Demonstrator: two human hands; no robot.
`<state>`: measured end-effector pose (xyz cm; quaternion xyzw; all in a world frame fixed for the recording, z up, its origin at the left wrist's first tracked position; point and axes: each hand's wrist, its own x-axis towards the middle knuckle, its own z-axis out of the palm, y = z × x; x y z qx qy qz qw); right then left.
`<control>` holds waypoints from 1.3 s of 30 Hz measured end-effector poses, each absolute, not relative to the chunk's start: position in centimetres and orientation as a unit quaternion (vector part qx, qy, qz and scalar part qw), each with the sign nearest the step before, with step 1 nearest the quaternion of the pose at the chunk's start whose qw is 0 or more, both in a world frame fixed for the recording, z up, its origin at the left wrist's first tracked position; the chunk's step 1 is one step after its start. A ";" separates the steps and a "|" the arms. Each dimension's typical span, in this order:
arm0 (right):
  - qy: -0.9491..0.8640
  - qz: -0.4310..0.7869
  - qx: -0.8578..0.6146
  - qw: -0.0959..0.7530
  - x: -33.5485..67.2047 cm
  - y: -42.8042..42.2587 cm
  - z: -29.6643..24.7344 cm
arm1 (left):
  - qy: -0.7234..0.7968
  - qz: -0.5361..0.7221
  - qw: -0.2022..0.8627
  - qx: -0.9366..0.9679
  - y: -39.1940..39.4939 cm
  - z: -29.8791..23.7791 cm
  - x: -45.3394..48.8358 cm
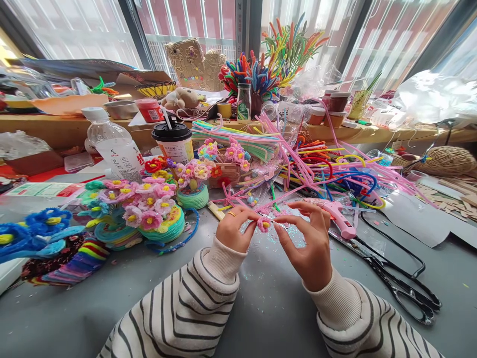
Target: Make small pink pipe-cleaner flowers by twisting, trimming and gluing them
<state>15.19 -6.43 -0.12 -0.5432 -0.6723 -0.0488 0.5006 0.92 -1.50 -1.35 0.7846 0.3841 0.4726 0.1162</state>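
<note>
Between my two hands is a small pink pipe-cleaner flower (264,225) with a yellow centre. My left hand (234,228) pinches it from the left, thumb and forefinger closed at its edge. Right beside it, the thumb and forefinger of my right hand (311,241) come together at the flower's right side, on something thin and pale that is too small to name. The other right fingers are raised. Close to my right hand lies a pink glue gun (342,221). Left of my left hand stand pots of finished pink flowers (151,201).
Black-handled scissors (406,291) and a black cable lie at right. Loose pipe cleaners (298,159) pile up behind my hands. A lidded cup (173,141), a plastic bottle (112,144) and a rainbow-striped pot (74,258) stand at left. Twine (450,160) sits far right.
</note>
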 end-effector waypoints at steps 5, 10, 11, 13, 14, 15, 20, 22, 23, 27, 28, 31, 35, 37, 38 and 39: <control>-0.685 -0.052 -0.537 0.490 15.1 -6.3 -0.3 | 0.375 0.478 0.112 0.786 -1.4 -1.4 1.0; -0.687 -0.059 -0.533 0.491 15.1 -6.2 -0.3 | 0.378 0.487 0.112 0.779 -1.5 -1.3 1.2; -0.688 -0.059 -0.530 0.492 15.1 -6.1 -0.3 | 0.379 0.488 0.112 0.778 -1.6 -1.3 1.2; -0.689 -0.058 -0.526 0.495 15.2 -6.1 -0.4 | 0.380 0.489 0.111 0.778 -1.6 -1.2 1.3; -0.689 -0.058 -0.525 0.496 15.2 -6.1 -0.4 | 0.380 0.488 0.111 0.778 -1.7 -1.2 1.3; -0.688 -0.058 -0.525 0.498 15.2 -6.1 -0.5 | 0.379 0.488 0.110 0.778 -1.7 -1.2 1.3; -0.688 -0.061 -0.526 0.496 15.1 -6.2 -0.5 | 0.382 0.475 0.106 0.786 -1.8 -1.1 1.2; -0.687 -0.065 -0.528 0.495 15.1 -6.2 -0.4 | 0.386 0.468 0.107 0.788 -1.8 -1.0 1.2; -0.686 -0.065 -0.530 0.495 15.1 -6.2 -0.4 | 0.387 0.467 0.107 0.788 -1.8 -1.0 1.2; -0.686 -0.060 -0.530 0.495 15.0 -6.2 -0.5 | 0.384 0.462 0.108 0.792 -1.8 -1.0 1.2; -0.686 -0.059 -0.531 0.495 15.0 -6.2 -0.5 | 0.382 0.461 0.108 0.793 -1.8 -1.0 1.1; -0.688 -0.060 -0.530 0.492 15.0 -6.2 -0.6 | 0.383 0.461 0.112 0.793 -1.9 -1.1 1.1; -0.691 -0.060 -0.528 0.491 15.0 -6.2 -0.6 | 0.383 0.466 0.118 0.789 -2.0 -1.0 1.2; -0.693 -0.061 -0.526 0.490 15.0 -6.2 -0.6 | 0.384 0.468 0.120 0.787 -2.0 -1.0 1.3; -0.694 -0.063 -0.524 0.489 15.0 -6.2 -0.6 | 0.385 0.469 0.121 0.785 -2.0 -1.0 1.3; -0.695 -0.066 -0.524 0.489 15.0 -6.1 -0.6 | 0.386 0.470 0.122 0.784 -2.0 -1.0 1.3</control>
